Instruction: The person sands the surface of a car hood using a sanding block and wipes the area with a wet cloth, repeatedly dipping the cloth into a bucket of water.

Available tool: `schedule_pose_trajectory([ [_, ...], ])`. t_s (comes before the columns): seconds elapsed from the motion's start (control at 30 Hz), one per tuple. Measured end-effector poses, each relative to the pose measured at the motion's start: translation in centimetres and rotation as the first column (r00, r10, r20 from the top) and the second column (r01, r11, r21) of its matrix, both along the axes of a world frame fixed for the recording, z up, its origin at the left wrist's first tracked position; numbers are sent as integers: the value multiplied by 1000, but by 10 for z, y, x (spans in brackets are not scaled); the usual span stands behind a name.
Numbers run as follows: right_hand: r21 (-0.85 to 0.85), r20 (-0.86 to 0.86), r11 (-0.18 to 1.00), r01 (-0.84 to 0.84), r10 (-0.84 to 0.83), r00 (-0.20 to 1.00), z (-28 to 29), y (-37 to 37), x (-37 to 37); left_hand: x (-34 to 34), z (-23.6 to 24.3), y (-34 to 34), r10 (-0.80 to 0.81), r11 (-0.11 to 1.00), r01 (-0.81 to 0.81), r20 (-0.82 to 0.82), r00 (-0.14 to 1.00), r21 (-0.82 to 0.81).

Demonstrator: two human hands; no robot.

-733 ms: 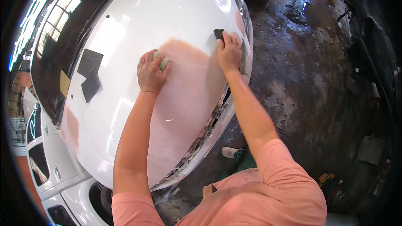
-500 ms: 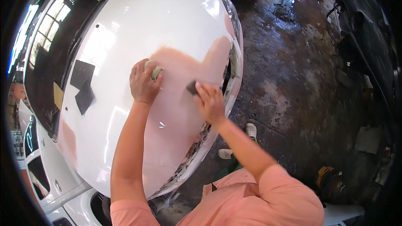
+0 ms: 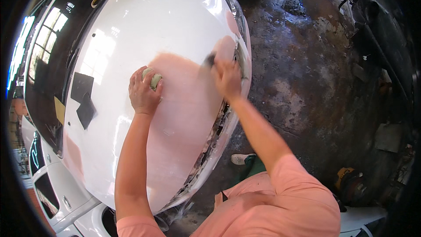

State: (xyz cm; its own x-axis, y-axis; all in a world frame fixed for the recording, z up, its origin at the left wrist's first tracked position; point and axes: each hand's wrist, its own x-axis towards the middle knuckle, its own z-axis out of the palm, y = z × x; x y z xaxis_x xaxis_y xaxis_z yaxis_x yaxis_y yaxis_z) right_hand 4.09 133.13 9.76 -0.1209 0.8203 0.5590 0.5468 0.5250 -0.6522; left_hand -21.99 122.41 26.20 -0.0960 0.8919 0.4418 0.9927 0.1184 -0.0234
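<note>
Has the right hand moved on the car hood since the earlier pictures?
Yes. The right hand with its dark sanding block moved from mid-panel back toward the hood front edge.

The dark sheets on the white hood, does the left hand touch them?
No, the left hand rests on the pink patch, apart from the dark sheets.

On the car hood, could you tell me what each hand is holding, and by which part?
The left hand wraps over a pale green pad, fingers over its top. The right hand presses a dark block, blurred, gripped at its near end.
</note>
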Motion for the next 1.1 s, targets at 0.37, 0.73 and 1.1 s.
schedule_pose_trajectory([
  [0.37, -155, -120, 953, -262, 245, 962, 0, -143, 19, -7, -9, -9, 27, 999, -26, 5, 1000, -33],
  [0.73, -154, -92, 986, 66, -81, 992, -24, -119, 13, 3, -4, 0, -5, 999, 5, 9, 1000, -48],
  [1.1, -235, -85, 949, 211, -236, 968, 7, 59, 27, 12, -1, 15, -65, 998, 65, -3, 998, -26],
])
